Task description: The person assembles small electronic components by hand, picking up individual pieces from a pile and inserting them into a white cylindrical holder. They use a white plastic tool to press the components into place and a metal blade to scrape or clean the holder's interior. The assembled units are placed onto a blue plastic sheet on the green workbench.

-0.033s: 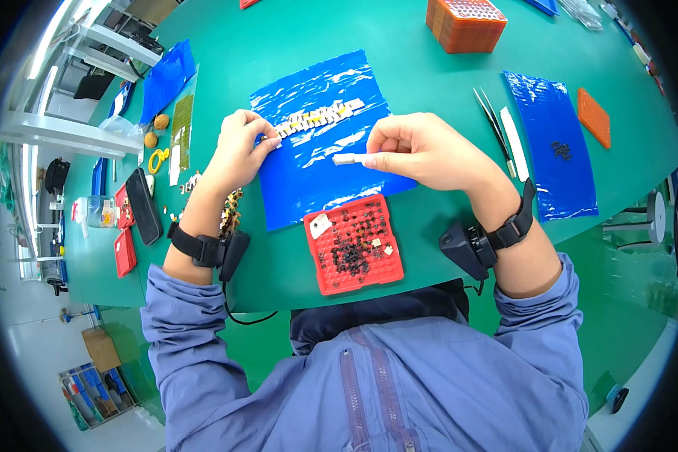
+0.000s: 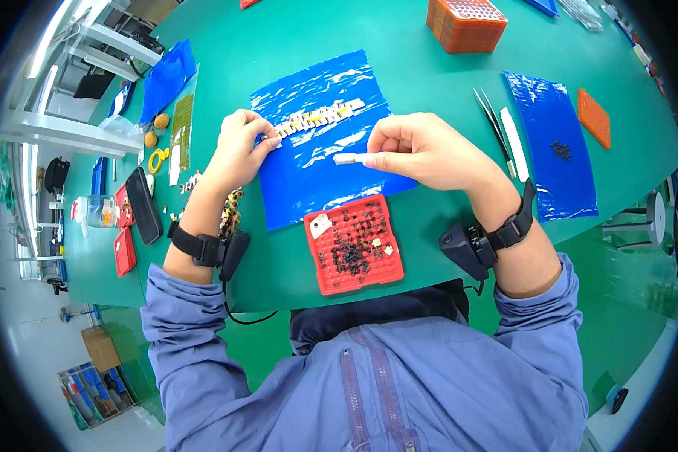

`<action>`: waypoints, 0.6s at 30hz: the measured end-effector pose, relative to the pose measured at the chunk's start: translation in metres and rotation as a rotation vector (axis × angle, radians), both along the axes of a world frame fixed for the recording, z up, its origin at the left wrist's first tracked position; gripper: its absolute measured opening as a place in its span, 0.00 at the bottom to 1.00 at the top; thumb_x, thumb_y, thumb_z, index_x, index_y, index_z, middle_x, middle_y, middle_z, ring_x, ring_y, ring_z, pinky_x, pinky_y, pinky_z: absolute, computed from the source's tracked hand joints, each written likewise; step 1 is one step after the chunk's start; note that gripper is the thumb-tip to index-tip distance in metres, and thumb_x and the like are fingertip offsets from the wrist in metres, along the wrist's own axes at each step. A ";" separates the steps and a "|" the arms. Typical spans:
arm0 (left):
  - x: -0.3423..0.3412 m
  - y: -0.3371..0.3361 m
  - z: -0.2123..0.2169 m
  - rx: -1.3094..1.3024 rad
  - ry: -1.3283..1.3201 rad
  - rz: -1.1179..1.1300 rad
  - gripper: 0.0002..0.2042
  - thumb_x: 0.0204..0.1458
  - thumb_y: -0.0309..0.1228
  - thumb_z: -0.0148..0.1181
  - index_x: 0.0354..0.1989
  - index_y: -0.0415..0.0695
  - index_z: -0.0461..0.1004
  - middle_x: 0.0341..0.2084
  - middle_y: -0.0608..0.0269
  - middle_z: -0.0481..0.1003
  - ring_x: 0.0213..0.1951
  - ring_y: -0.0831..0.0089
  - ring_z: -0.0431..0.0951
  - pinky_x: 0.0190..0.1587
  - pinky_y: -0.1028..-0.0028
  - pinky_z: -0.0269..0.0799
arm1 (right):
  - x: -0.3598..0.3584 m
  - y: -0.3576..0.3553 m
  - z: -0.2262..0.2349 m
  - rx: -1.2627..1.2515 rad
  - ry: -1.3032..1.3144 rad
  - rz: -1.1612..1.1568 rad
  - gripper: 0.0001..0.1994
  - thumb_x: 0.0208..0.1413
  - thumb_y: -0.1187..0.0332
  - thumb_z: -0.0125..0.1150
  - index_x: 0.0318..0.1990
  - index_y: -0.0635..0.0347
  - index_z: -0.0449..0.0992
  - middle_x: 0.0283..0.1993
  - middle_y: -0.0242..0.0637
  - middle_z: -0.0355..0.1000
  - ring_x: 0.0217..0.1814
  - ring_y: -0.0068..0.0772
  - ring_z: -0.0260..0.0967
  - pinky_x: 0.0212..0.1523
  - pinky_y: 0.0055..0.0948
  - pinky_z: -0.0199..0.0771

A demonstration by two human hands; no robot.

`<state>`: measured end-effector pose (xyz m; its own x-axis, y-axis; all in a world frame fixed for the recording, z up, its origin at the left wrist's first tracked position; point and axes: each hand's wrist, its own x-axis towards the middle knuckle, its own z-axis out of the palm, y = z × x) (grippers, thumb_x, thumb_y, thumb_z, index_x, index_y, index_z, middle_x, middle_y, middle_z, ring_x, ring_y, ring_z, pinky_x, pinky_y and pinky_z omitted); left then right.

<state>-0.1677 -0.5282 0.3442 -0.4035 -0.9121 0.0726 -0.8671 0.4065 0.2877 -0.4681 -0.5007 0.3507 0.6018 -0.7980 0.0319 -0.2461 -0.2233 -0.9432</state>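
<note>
A slightly slanted row of small white and yellowish pieces [image 2: 316, 118] lies across a glossy blue sheet [image 2: 290, 197] in front of me. At the row's left end my left hand [image 2: 239, 151] is closed, thumb and forefinger pinched on a small white piece [image 2: 276, 142] that they mostly cover. My right hand [image 2: 422, 151] hovers over the right part of the sheet. Between its thumb and curled fingers is a short pale grey-white stick [image 2: 346, 159], its tip pointing left, below the row and apart from it.
Nearest me sits a red perforated tray [image 2: 390, 269] with many small black parts. Right of the sheet lie tweezers [image 2: 494, 128], a white strip [image 2: 514, 143] and another blue sheet [image 2: 542, 113]. Orange trays [image 2: 463, 34] are stacked at the back. Small loose parts [image 2: 232, 215] lie beside my left forearm.
</note>
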 end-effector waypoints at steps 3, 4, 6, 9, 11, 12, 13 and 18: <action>0.003 0.000 0.000 -0.012 -0.020 0.009 0.06 0.47 0.28 0.62 0.32 0.43 0.72 0.38 0.56 0.67 0.47 0.58 0.64 0.53 0.65 0.57 | 0.001 -0.001 0.000 0.016 0.015 -0.001 0.08 0.53 0.68 0.62 0.30 0.63 0.73 0.20 0.23 0.64 0.22 0.12 0.55 0.20 0.17 0.54; 0.000 0.001 0.002 -0.014 -0.015 0.018 0.07 0.47 0.28 0.62 0.33 0.43 0.72 0.38 0.56 0.67 0.47 0.58 0.64 0.53 0.65 0.58 | 0.001 -0.001 -0.002 0.022 0.021 -0.001 0.08 0.53 0.68 0.62 0.30 0.63 0.73 0.20 0.23 0.64 0.22 0.12 0.55 0.20 0.17 0.54; 0.001 0.002 0.003 -0.050 0.014 0.035 0.07 0.47 0.28 0.62 0.33 0.43 0.72 0.38 0.56 0.67 0.47 0.59 0.64 0.52 0.66 0.58 | 0.000 -0.003 -0.006 0.051 0.016 -0.001 0.07 0.54 0.69 0.61 0.31 0.64 0.73 0.21 0.23 0.64 0.22 0.12 0.55 0.20 0.17 0.54; 0.008 0.005 0.009 -0.133 0.077 0.050 0.09 0.47 0.29 0.63 0.35 0.44 0.71 0.37 0.57 0.69 0.46 0.60 0.67 0.50 0.67 0.60 | -0.001 -0.005 -0.009 0.058 -0.002 -0.017 0.09 0.52 0.66 0.62 0.29 0.64 0.73 0.19 0.26 0.65 0.21 0.15 0.57 0.20 0.21 0.57; 0.022 0.013 0.020 -0.101 0.041 0.029 0.10 0.46 0.30 0.64 0.35 0.43 0.71 0.37 0.57 0.69 0.46 0.60 0.67 0.50 0.67 0.60 | 0.000 -0.005 -0.010 0.048 -0.015 -0.026 0.11 0.51 0.64 0.63 0.28 0.64 0.74 0.19 0.28 0.65 0.20 0.17 0.57 0.20 0.23 0.58; 0.031 0.019 0.023 -0.085 0.025 0.015 0.10 0.45 0.30 0.64 0.34 0.43 0.71 0.36 0.57 0.69 0.46 0.60 0.67 0.49 0.68 0.61 | 0.001 -0.005 -0.011 0.041 -0.020 -0.027 0.11 0.51 0.64 0.63 0.28 0.64 0.74 0.18 0.28 0.65 0.20 0.17 0.57 0.20 0.23 0.58; 0.039 0.026 0.024 -0.074 -0.019 0.000 0.11 0.42 0.31 0.66 0.34 0.45 0.73 0.35 0.55 0.68 0.42 0.56 0.67 0.47 0.65 0.63 | 0.001 -0.004 -0.011 0.034 -0.024 -0.028 0.11 0.50 0.64 0.63 0.28 0.64 0.74 0.18 0.28 0.65 0.20 0.17 0.57 0.20 0.22 0.58; 0.048 0.054 0.018 0.068 -0.069 0.142 0.08 0.43 0.29 0.65 0.30 0.44 0.73 0.33 0.56 0.67 0.41 0.58 0.67 0.45 0.66 0.63 | 0.002 -0.002 -0.004 0.010 -0.005 -0.003 0.09 0.52 0.66 0.62 0.30 0.63 0.73 0.20 0.25 0.65 0.22 0.14 0.56 0.21 0.19 0.56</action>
